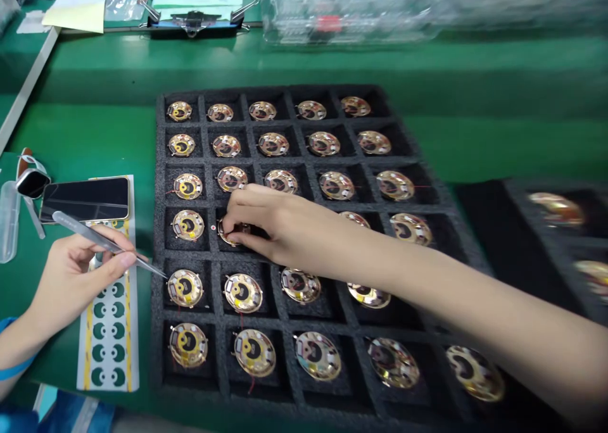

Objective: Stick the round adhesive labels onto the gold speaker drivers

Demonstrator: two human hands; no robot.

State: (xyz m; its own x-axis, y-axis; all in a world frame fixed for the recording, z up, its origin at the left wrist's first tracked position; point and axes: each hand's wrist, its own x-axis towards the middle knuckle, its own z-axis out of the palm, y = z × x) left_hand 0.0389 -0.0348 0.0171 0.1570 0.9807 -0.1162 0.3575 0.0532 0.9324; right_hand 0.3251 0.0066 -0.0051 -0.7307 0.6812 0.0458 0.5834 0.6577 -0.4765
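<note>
My left hand holds metal tweezers between thumb and fingers, their tips beside a round gold part in the leftmost column of a black foam tray. Across the tray reaches my right hand, its thumb and fingers closed around another round gold part in the second column, fourth row from the back. That part is mostly covered by the fingers. Under and beside my left hand lies a white sheet of black, eye-shaped stickers with yellow strips.
A phone lies at the left, next to a watch and a clear plastic case. Behind the tray are a clipboard and clear plastic trays. A second foam tray stands at the right.
</note>
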